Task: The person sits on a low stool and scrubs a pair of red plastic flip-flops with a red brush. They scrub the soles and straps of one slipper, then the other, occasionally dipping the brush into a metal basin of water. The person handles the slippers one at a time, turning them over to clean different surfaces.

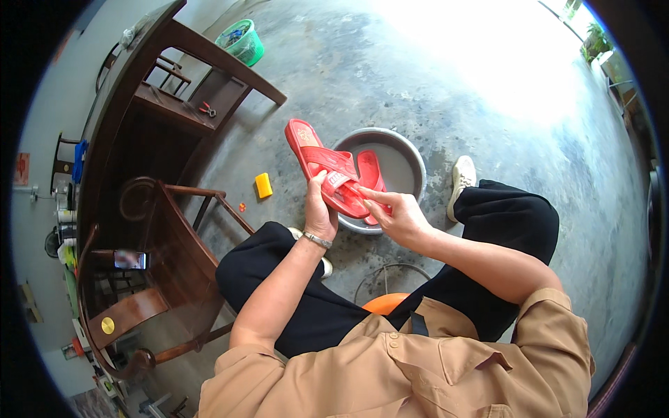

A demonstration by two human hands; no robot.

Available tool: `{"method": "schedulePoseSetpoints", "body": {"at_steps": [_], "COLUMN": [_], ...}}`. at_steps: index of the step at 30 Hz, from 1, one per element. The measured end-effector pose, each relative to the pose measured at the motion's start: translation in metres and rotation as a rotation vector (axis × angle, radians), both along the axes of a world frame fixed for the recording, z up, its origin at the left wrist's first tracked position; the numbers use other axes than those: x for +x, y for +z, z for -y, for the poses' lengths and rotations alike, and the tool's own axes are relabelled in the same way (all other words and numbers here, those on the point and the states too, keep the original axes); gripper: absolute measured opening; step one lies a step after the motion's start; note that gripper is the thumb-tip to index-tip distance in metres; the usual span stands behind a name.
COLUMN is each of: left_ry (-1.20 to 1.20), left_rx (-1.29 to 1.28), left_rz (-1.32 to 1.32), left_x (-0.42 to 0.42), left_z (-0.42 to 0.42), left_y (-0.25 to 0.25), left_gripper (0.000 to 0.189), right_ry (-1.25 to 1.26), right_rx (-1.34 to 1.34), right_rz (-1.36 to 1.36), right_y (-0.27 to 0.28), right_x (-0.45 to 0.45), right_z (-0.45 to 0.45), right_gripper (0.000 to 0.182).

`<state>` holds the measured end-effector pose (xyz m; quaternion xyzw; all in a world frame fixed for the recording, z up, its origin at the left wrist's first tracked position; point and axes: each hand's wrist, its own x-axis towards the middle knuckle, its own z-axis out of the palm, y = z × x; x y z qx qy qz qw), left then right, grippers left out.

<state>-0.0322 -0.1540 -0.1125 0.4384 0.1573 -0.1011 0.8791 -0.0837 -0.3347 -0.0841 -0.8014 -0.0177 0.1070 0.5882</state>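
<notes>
My left hand (321, 211) grips a red slide sandal (304, 140) by its side, thumb on the crossed strap. The sandal is tilted above the left part of a grey basin (422, 172), its heel pointing away from me. With thumb and fingers my right hand (401, 217) pinches the sandal's near end; whether something small is between those fingers cannot be made out. A second red slide sandal (370, 164) leans inside the basin in cloudy water (400, 167), partly hidden behind the held one and my right hand.
A yellow block (264, 185), perhaps soap or a sponge, lies on the concrete floor left of the basin. Further left stand a wooden armchair (183, 266) bearing a phone (129, 259) and a dark wooden table (225, 49). Red-handled pliers (207, 109) rest beneath; behind is a green basket (253, 49).
</notes>
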Motion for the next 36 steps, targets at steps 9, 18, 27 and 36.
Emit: {"method": "schedulePoseSetpoints", "body": {"at_steps": [9,18,27,36], "left_ry": [0.035,-0.067,-0.027,0.144], "left_rx": [-0.020,0.091,0.021,-0.083], "left_rz": [0.036,0.050,0.051,0.020], "left_x": [0.016,-0.001,0.011,0.021], "left_z": [-0.014,0.000,-0.006,-0.038], "left_y": [0.005,-0.005,0.018,0.018], "left_gripper": [0.042,0.045,0.047,0.049], "right_ry": [0.103,0.009,0.029,0.240], "right_rx": [0.087,-0.045,0.100,0.099], "right_rz": [0.120,-0.042,0.078,-0.007], "right_y": [0.006,-0.001,0.006,0.047], "right_x": [-0.013,0.000,-0.014,-0.015], "right_z": [-0.013,-0.015,-0.015,0.030], "right_gripper": [0.046,0.043,0.050,0.040]}}
